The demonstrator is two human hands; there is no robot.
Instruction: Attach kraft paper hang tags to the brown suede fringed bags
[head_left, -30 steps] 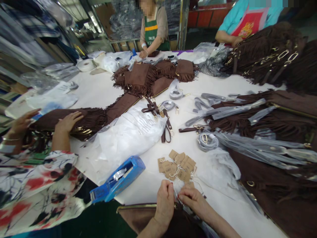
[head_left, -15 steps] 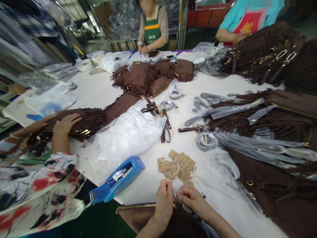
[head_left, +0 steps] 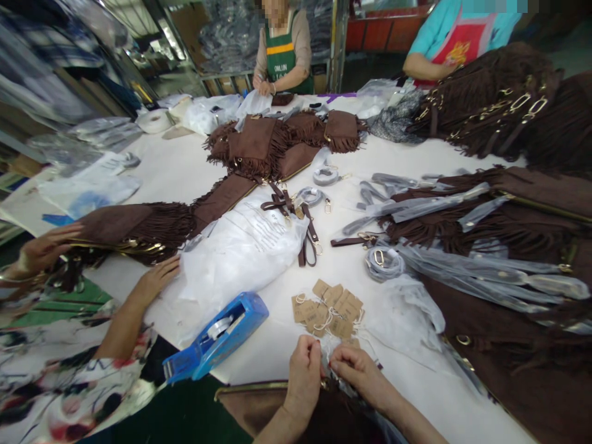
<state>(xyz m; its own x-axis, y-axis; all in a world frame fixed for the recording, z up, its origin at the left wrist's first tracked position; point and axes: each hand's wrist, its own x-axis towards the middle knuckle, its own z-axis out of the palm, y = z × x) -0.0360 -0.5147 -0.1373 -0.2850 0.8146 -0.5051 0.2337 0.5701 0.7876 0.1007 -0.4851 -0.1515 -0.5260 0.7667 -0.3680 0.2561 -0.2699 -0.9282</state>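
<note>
My left hand [head_left: 304, 377] is closed in a pinch on a thin white string [head_left: 325, 354]. Just beside it, my right hand [head_left: 355, 369] pinches the same string between thumb and fingers. Both hands are over the zipped top edge of a brown bag [head_left: 254, 404] at the table's front edge, partly hidden by my forearms. Past my fingertips lies a small pile of tan cardboard tags [head_left: 342, 308] with white strings. A blue tape dispenser [head_left: 231, 339] stands to the left of my hands.
A co-worker's hands [head_left: 155, 280] are at a fringed brown bag [head_left: 134, 222] on the left. White plastic bags [head_left: 240, 246], brown wrist straps [head_left: 311, 237] and a wrapped coiled strap [head_left: 386, 264] lie mid-table. Brown bags [head_left: 518, 345] fill the right. Two people work across the table.
The co-worker's near hand on the left has moved off the fringed bag toward the white plastic bag. My own hands have stayed almost in place, pinching the string.
</note>
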